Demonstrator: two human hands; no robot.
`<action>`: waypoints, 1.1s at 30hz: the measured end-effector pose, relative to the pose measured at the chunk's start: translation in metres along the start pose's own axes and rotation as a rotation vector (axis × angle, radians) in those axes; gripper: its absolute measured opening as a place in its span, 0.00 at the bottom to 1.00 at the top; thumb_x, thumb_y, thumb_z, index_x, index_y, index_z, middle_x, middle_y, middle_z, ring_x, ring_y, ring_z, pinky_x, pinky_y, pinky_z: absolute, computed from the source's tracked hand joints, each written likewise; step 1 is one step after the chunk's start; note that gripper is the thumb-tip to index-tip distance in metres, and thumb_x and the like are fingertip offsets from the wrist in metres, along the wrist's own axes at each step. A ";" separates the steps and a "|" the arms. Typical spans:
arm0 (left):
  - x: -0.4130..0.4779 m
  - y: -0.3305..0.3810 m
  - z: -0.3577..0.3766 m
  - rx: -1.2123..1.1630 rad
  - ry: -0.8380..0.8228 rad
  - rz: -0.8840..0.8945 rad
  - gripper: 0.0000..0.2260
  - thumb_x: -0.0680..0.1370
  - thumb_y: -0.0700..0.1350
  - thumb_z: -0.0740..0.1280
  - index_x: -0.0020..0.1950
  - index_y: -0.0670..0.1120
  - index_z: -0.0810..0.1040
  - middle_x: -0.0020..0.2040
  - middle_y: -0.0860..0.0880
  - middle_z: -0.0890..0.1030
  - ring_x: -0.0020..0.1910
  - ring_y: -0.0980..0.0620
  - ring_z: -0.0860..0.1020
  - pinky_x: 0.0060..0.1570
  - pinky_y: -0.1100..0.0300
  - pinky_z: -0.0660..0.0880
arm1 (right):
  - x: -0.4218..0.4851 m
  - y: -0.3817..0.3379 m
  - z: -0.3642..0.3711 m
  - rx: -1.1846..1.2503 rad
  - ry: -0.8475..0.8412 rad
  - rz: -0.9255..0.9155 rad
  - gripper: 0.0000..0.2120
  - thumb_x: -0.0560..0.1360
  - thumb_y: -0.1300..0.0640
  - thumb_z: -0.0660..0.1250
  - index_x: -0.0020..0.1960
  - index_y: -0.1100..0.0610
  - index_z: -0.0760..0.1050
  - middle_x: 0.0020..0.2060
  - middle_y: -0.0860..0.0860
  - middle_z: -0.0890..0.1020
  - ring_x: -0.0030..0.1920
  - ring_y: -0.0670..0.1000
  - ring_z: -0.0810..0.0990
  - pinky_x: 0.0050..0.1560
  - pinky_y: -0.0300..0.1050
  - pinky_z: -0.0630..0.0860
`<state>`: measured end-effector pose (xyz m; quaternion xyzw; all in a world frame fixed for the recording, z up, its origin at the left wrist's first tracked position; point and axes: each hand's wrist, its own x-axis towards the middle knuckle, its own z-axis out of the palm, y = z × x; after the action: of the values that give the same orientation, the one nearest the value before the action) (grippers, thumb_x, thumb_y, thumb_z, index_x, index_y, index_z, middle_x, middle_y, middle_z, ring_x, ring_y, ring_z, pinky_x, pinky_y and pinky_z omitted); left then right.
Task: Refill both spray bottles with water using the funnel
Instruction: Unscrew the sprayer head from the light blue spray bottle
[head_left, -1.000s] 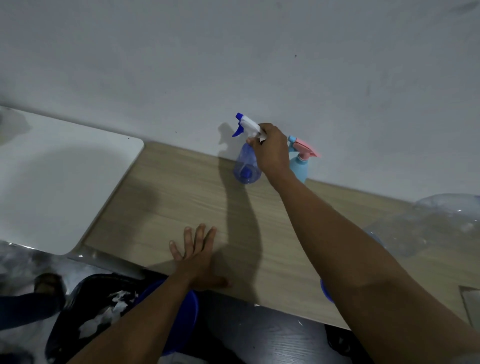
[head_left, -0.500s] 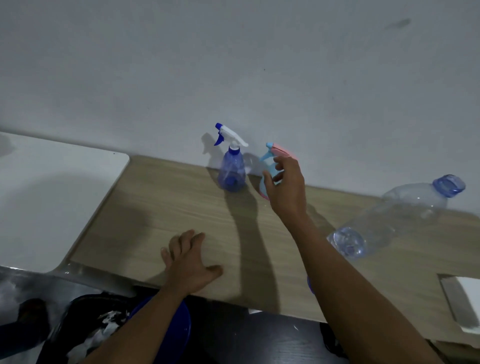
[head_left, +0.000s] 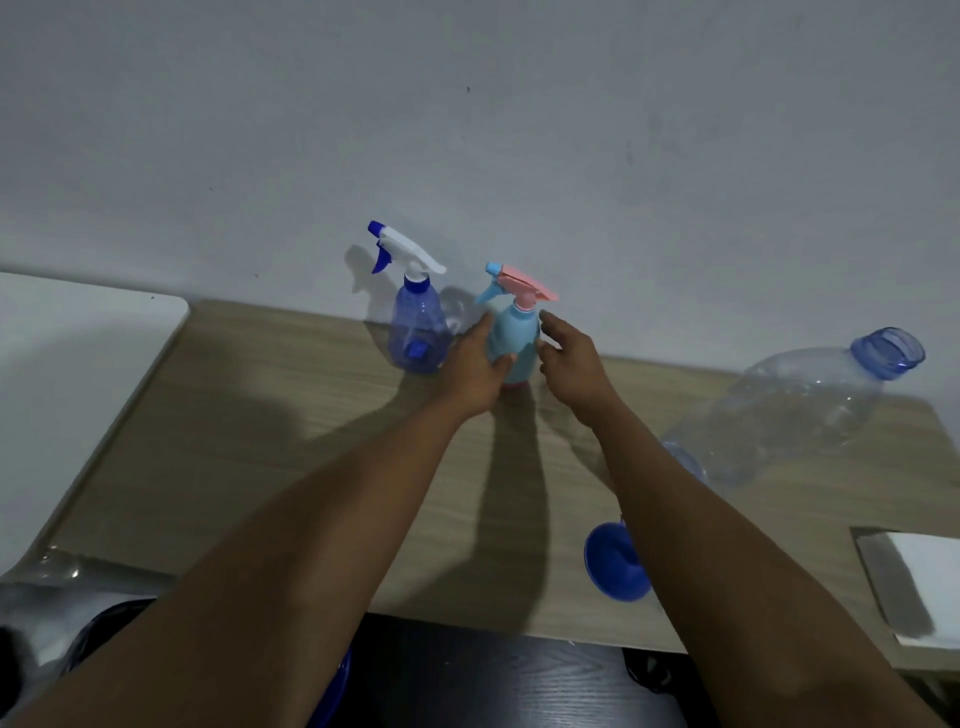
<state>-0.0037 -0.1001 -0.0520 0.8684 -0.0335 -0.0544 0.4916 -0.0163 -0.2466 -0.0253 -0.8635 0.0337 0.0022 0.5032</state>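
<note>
Two spray bottles stand against the wall at the back of the wooden table (head_left: 291, 441). The clear blue one (head_left: 418, 332) with a white and blue trigger is on the left. The light blue one (head_left: 517, 338) with a pink trigger stands right of it. My left hand (head_left: 475, 371) grips the light blue bottle's body from the left. My right hand (head_left: 571, 358) hovers just right of that bottle with relaxed fingers, apart from it. A blue funnel (head_left: 615, 566) lies near the table's front edge, partly hidden by my right forearm.
A big clear water bottle (head_left: 810, 405) with a blue neck lies tilted on the right of the table. A white table (head_left: 67, 374) adjoins on the left. A white sheet (head_left: 924, 582) sits at the right front corner. Dark floor and a blue basin are below the front edge.
My left hand has lifted off the table's front and taken hold of the light blue spray bottle. My right hand has let go of it and shifted to its right side.
</note>
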 end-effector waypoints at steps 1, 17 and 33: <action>0.005 0.000 0.002 -0.004 -0.003 -0.005 0.29 0.80 0.45 0.67 0.79 0.46 0.60 0.76 0.46 0.68 0.74 0.45 0.67 0.70 0.51 0.67 | 0.000 -0.001 -0.002 0.012 -0.022 -0.020 0.22 0.79 0.70 0.58 0.72 0.63 0.71 0.66 0.49 0.76 0.65 0.47 0.74 0.67 0.40 0.72; -0.140 -0.010 -0.007 -0.138 0.132 0.054 0.30 0.70 0.62 0.71 0.70 0.53 0.75 0.61 0.53 0.82 0.56 0.53 0.81 0.56 0.47 0.78 | -0.152 0.005 0.005 0.132 0.053 -0.105 0.25 0.76 0.73 0.58 0.70 0.57 0.74 0.66 0.50 0.79 0.65 0.47 0.77 0.62 0.37 0.75; -0.205 -0.032 -0.013 -0.087 0.105 0.030 0.27 0.70 0.59 0.73 0.67 0.58 0.73 0.65 0.56 0.78 0.63 0.55 0.76 0.62 0.52 0.75 | -0.207 0.004 0.031 0.214 0.039 0.031 0.20 0.77 0.61 0.65 0.68 0.53 0.75 0.62 0.45 0.80 0.62 0.43 0.78 0.63 0.50 0.77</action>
<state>-0.2050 -0.0495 -0.0599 0.8473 -0.0183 -0.0029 0.5308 -0.2220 -0.2103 -0.0362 -0.8042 0.0567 -0.0103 0.5916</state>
